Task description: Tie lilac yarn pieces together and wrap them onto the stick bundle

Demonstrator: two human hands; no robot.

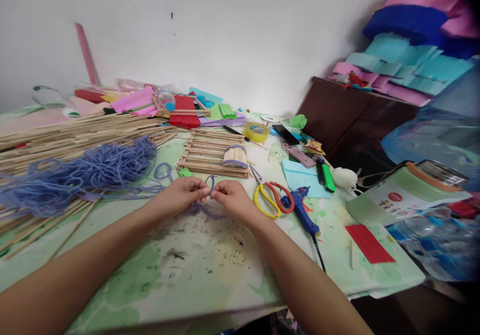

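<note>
Both hands meet over the middle of the table, fingertips nearly touching. My left hand (184,193) pinches a strand of purple yarn (211,179), which rises in a small loop between the hands. My right hand (231,198) is pinched on the same yarn, just to the right. Loose yarn trails below the fingers and leftward to a large yarn bundle (108,167). Just beyond the hands lies a flat frame of thin sticks (210,150), with a small curved piece of short sticks edged in purple (235,156) on its right side.
Scissors (277,200) and a blue glue gun (304,212) lie right of my right hand. Behind are yellow tape (256,131) and a dark phone (285,134). Long sticks (75,132) cover the left side. A large flask (408,190) stands at the right edge.
</note>
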